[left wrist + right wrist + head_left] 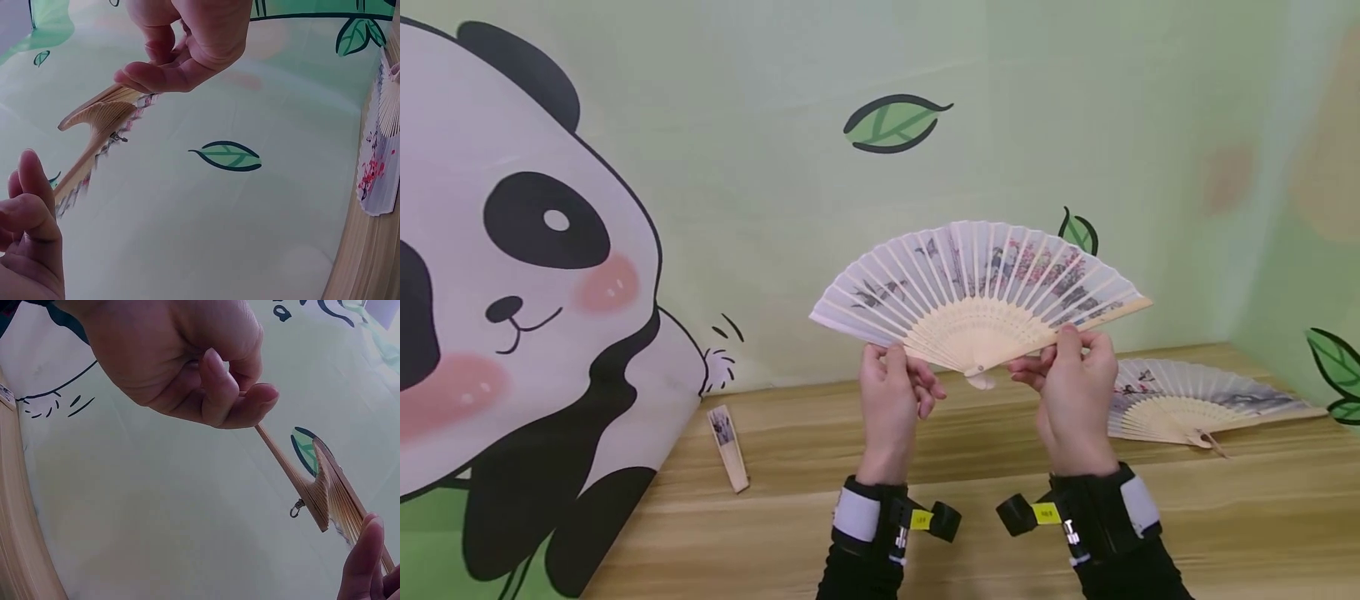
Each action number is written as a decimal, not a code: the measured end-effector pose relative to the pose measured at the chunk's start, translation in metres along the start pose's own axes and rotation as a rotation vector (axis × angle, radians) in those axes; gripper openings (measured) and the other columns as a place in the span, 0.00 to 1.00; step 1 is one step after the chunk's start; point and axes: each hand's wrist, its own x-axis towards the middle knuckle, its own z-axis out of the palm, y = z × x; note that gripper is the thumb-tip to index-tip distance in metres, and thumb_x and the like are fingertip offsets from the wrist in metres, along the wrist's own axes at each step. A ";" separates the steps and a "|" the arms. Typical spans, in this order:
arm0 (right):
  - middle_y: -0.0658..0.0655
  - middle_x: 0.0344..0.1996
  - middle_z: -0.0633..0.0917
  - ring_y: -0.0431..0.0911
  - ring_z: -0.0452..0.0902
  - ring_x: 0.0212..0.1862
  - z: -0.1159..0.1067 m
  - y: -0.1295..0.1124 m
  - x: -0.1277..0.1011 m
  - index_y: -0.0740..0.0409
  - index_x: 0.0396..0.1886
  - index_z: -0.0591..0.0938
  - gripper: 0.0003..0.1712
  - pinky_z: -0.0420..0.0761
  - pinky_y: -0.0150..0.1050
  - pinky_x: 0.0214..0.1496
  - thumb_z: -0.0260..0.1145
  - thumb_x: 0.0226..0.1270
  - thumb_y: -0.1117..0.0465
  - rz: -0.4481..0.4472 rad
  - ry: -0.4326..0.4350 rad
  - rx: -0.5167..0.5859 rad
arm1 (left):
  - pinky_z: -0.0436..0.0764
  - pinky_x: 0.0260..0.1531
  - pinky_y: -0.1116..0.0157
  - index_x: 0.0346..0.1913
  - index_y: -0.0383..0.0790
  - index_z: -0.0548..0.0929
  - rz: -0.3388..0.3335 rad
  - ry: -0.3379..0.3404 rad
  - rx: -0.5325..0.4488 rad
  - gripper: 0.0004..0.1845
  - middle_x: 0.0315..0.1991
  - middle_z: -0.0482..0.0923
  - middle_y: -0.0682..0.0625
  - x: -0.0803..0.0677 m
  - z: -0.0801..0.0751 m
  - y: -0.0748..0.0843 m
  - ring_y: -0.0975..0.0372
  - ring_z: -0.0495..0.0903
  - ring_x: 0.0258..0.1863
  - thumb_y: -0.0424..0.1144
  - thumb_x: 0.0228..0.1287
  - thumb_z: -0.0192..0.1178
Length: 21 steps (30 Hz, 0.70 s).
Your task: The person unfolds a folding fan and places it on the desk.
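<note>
A spread folding fan with pale wooden ribs and painted pink flowers is held up above the table. My left hand pinches its left outer edge between thumb and fingers. On the opposite side, my right hand grips the right guard stick. The left wrist view shows the fan's ribs edge-on between both hands. A small metal ring sits at the pivot in the right wrist view. Parts of the fan's edges are hidden behind the fingers.
Another spread fan lies on the wooden table at the right, with a cord at its pivot. A folded fan lies at the left. Behind stands a green backdrop printed with a panda and leaves.
</note>
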 end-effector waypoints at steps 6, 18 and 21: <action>0.56 0.27 0.69 0.45 0.82 0.21 -0.003 -0.001 0.002 0.57 0.41 0.62 0.09 0.84 0.36 0.27 0.47 0.80 0.56 0.004 0.003 0.017 | 0.65 0.07 0.73 0.43 0.37 0.63 0.013 0.017 0.001 0.05 0.20 0.74 0.48 -0.001 0.004 -0.004 0.62 0.75 0.11 0.34 0.77 0.37; 0.55 0.26 0.69 0.45 0.83 0.23 -0.003 0.003 0.004 0.57 0.41 0.63 0.09 0.84 0.35 0.28 0.47 0.80 0.56 0.021 0.042 0.053 | 0.65 0.07 0.73 0.48 0.35 0.65 -0.005 0.028 -0.009 0.06 0.20 0.75 0.47 0.000 0.004 -0.007 0.62 0.75 0.12 0.33 0.76 0.38; 0.55 0.26 0.68 0.45 0.83 0.23 -0.002 0.005 0.006 0.57 0.41 0.63 0.09 0.84 0.36 0.29 0.48 0.80 0.56 0.024 0.057 0.067 | 0.65 0.07 0.73 0.48 0.36 0.64 -0.005 0.027 -0.011 0.06 0.21 0.75 0.47 0.003 0.005 -0.008 0.62 0.75 0.12 0.33 0.77 0.37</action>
